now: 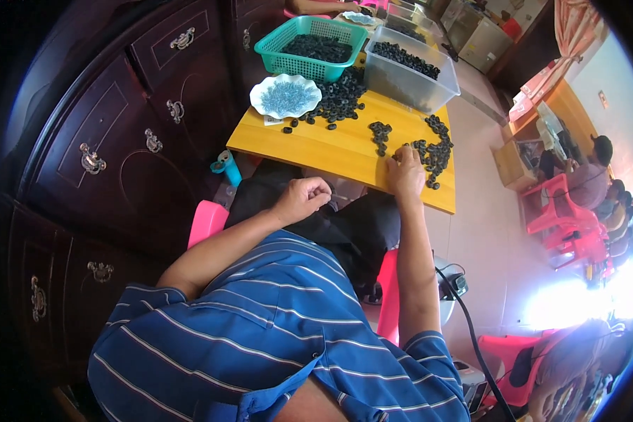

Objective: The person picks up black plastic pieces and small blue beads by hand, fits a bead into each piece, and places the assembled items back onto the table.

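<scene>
My right hand (pixel 406 174) reaches over the table's right part, fingers bent down and drawn together at the edge of a loose pile of small black round pieces (pixel 437 156). Its fingertips hide whatever is between them. Just left of it lies a small cluster of the same pieces (pixel 380 137). My left hand (pixel 302 202) is curled above my lap, off the table's near edge, its fingertips pressed together; what they hold, if anything, is too small to see. A white scalloped plate (pixel 259 105) of small pale-blue bits stands at the table's left, beside a larger heap of black pieces (pixel 341 98).
A green basket (pixel 274 65) and a clear plastic bin (pixel 415 90), both with black pieces, stand at the back of the yellow table (pixel 295 144). Dark wooden drawers (pixel 105 155) line the left. People sit on pink chairs (pixel 559 204) at right. A black cable (pixel 475 337) runs beside me.
</scene>
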Motion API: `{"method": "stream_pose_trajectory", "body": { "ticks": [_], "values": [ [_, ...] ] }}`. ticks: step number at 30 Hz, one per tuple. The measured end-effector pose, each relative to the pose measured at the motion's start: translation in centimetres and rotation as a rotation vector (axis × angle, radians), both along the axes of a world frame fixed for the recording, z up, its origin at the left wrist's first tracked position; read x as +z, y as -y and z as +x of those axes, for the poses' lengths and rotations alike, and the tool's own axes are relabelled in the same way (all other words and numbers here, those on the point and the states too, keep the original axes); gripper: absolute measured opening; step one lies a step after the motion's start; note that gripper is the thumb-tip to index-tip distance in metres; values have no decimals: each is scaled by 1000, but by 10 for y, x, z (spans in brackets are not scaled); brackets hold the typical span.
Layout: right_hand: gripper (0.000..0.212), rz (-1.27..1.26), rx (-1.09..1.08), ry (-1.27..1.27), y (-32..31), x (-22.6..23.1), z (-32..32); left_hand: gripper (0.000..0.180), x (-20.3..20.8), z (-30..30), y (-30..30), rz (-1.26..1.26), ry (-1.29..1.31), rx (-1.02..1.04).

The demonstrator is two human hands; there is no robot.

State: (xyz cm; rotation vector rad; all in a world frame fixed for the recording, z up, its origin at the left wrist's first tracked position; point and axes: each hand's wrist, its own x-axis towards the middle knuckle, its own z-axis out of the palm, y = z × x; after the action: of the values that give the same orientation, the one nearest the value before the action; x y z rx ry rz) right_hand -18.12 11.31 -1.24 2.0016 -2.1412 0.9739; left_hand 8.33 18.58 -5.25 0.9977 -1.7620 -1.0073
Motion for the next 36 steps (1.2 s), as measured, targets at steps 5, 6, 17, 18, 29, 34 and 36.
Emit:
{"method": "stream_pose_trajectory", "body": {
  "ticks": [5,6,17,18,29,34,36],
  "values": [
    [21,-29,52,48,-9,3,-3,10,-5,0,1,30,-21,-1],
    [21,-61,67,84,-10,3,-4,10,-4,0,1,31,-19,-1],
    [20,95,412,1055,-38,36,14,9,35,-5,10,91,-250,-42],
    [19,146,433,1148,-46,37,20,9,45,-9,9,96,-247,-48],
    [20,419,579,1542,-69,14,41,10,79,-36,23,-52,-244,-8],
    [21,425,629,1541,-66,11,42,10,74,-42,26,-33,-243,-47],
    [21,432,635,1556,-67,10,42,9,75,-44,25,-54,-211,-33]
  ]
}}
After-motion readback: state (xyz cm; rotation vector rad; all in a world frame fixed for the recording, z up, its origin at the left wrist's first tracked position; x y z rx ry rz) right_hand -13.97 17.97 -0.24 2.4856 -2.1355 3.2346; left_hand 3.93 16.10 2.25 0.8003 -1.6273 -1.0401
